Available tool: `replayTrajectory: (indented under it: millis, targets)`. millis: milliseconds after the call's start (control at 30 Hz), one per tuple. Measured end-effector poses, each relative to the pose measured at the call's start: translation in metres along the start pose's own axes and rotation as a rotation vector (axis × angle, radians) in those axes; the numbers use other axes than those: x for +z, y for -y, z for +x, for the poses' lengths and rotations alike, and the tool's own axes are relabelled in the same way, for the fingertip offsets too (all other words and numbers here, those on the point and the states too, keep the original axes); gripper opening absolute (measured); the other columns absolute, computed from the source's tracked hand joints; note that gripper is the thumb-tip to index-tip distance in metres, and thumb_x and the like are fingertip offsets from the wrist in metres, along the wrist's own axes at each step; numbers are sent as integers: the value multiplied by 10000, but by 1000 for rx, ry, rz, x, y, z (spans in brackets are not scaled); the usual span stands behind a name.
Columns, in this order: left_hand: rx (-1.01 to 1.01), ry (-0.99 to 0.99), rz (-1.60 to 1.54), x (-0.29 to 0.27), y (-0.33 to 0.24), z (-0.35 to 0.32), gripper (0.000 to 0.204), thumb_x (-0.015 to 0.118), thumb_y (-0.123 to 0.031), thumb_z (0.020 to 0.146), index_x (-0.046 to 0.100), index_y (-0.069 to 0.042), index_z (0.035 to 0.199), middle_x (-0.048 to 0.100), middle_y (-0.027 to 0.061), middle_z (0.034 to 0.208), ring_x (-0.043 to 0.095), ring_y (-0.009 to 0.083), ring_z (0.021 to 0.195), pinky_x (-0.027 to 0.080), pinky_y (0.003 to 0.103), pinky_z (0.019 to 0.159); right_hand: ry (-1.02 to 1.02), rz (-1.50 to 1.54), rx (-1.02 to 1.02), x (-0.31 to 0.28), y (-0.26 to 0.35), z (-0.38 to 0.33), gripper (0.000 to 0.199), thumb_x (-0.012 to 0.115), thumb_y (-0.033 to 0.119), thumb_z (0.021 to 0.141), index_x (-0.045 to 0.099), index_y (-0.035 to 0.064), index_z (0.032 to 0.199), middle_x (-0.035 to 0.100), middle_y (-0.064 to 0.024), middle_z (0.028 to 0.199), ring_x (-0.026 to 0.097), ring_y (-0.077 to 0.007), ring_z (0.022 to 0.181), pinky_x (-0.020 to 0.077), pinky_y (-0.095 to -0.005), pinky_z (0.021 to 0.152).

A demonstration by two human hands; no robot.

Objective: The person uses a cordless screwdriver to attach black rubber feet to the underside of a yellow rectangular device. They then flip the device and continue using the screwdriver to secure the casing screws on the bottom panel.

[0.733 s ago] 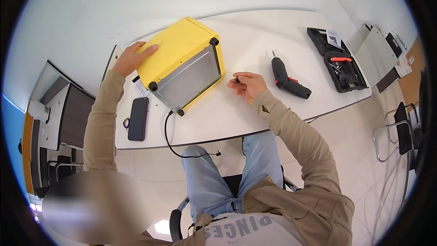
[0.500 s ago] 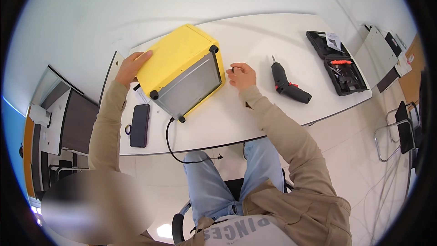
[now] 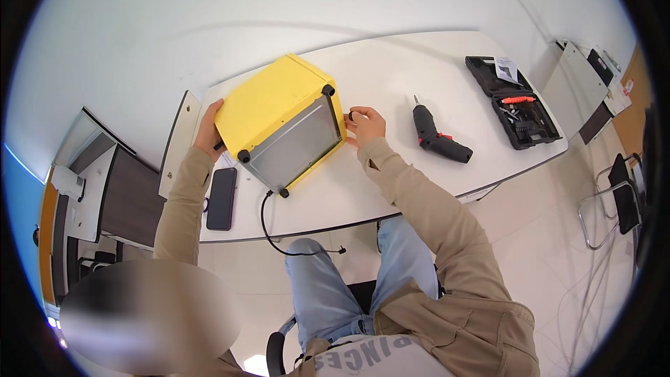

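A yellow box-shaped appliance (image 3: 269, 98) lies tipped on the white table, its grey metal underside (image 3: 300, 143) facing me. Black round feet show at three of its corners. My left hand (image 3: 208, 129) grips the appliance's left side, with some fingers hidden behind the edge. At the right edge, my right hand (image 3: 367, 126) pinches a small black piece (image 3: 350, 116) that looks like another foot, its fingertips close against the case. From the lower corner a black power cord (image 3: 264, 220) runs over the table edge to its plug near my knee.
A black and red cordless screwdriver (image 3: 436, 132) lies right of my right hand. Further right is an open black tool case (image 3: 520, 122) with bits and an orange-red tool. A dark phone (image 3: 222, 199) lies at the left. Chairs (image 3: 614, 199) stand beyond the right side.
My right hand has come left with the small black piece, up to the case's edge. My left hand now sits lower along the case's left side. The whole view has shifted slightly.
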State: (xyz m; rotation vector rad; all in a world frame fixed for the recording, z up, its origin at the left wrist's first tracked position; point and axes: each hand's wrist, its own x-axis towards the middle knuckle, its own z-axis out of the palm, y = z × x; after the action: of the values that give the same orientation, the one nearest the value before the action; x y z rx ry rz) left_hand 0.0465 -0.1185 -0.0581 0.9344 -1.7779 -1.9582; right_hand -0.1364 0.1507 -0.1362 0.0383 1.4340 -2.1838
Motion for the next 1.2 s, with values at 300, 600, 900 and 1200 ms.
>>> replayTrajectory:
  millis: [300,600,900,1200]
  targets:
    - [-74,-27,-25,11,0,-23,507,437,-590,882,615,-181,1122,644,10,1087,540,138,1012,379,364,854,86,-13,-2,-24,11,-25,149,527,173,945,568,149,1086,669,-45,1082,611,-199,1063,454,-502,842]
    - [-12,-4,43,33,24,-39,1020,128,-891,776,456,-166,1414,471,146,1413,459,303,1222,387,471,962,69,85,27,-51,1,-31,157,522,180,956,554,153,1106,655,-39,1083,606,-182,1069,465,-458,759]
    - [3,151,79,39,20,-85,953,291,-900,755,535,-156,1297,590,97,1150,530,246,1014,427,367,766,15,-11,-119,-56,14,-39,147,566,194,947,575,147,1086,652,-18,1063,607,-178,1050,471,-443,779]
    - [-152,179,-57,57,19,-115,1065,457,-809,680,311,-121,1480,273,161,1516,391,495,1267,388,610,970,169,-18,-403,-48,52,-34,164,553,92,945,559,-2,1079,646,-76,932,631,-160,802,530,-283,704]
